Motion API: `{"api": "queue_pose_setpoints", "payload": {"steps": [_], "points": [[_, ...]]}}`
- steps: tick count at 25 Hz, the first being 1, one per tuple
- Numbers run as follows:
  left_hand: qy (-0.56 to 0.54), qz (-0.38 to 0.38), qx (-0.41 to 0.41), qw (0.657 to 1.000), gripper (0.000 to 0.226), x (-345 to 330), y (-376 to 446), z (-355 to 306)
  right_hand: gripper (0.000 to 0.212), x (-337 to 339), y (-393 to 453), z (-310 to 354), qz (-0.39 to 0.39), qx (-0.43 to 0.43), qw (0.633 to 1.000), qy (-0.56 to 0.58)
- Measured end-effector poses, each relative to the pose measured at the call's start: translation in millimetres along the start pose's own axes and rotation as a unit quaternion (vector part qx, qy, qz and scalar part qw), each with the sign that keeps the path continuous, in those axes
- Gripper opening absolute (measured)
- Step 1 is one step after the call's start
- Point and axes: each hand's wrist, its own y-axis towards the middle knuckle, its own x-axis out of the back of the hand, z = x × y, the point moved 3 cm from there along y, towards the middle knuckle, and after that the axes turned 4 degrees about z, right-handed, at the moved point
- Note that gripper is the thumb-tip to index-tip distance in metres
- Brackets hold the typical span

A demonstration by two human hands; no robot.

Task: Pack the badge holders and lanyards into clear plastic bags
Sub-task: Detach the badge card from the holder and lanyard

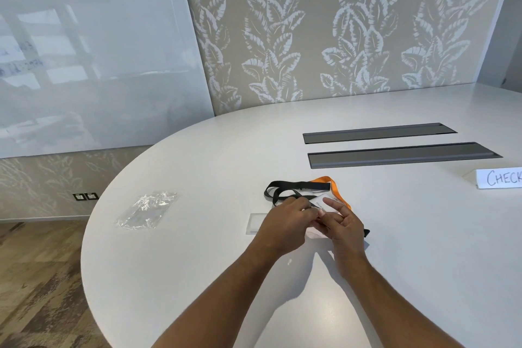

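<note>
Clear flat plastic badge holder (324, 206) with a pale card inside, lying on the white table right under both sets of fingertips, at mid-table. Black ribbon lanyard (296, 188) looped just beyond it, long run stretching left to right on the far side of the hands, one strand coming back toward the fingers. Orange ribbon lanyard (336, 192) curving from far to near along the holder's right edge, passing under the right hand. Left hand (285, 220) curled, fingertips pinching at the black strap's end or clip where it meets the holder; exact grip too small to tell. Right hand (341, 223) partly spread, forefinger extended toward the far side, thumb and a bent finger meeting the left fingertips at the same spot. Both hands about equally near; likely detaching or gathering strap and holder.

Second clear rectangular holder (255, 223) flat on the table, just left of the left hand. Crinkled clear plastic bags (145, 210) well apart to the left, near the table's rim (93, 223), so the left hand nearer for fetching one. Nothing between hands and bags. Two dark grey cable-tray lids (395, 144) farther off. White folded sign (500, 178) at far right.
</note>
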Motion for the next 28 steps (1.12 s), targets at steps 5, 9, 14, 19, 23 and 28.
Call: {"api": "queue_pose_setpoints", "payload": {"steps": [5,9,14,19,23,28], "points": [[0.039,-0.020,-0.054,0.998,0.030,6,11,-1,0.023,-4,-1,6,-0.005,0.013,1.000,-0.018],[0.092,-0.112,-0.105,0.984,0.013,9,19,3,0.018,-16,5,18,-0.020,0.036,0.999,-0.028],[0.128,-0.243,-0.083,0.958,0.026,15,31,19,0.020,-37,42,31,-0.008,-0.013,1.000,0.010],[0.094,-0.224,-0.017,0.970,0.026,8,49,55,0.026,-52,79,28,0.014,-0.013,1.000,0.004],[-0.032,-0.164,0.160,0.973,0.018,-10,63,102,0.030,-58,119,14,0.014,0.007,0.999,-0.044],[-0.069,-0.118,0.193,0.972,0.017,-36,92,140,0.033,-61,173,-7,0.031,0.006,0.990,-0.134]]}}
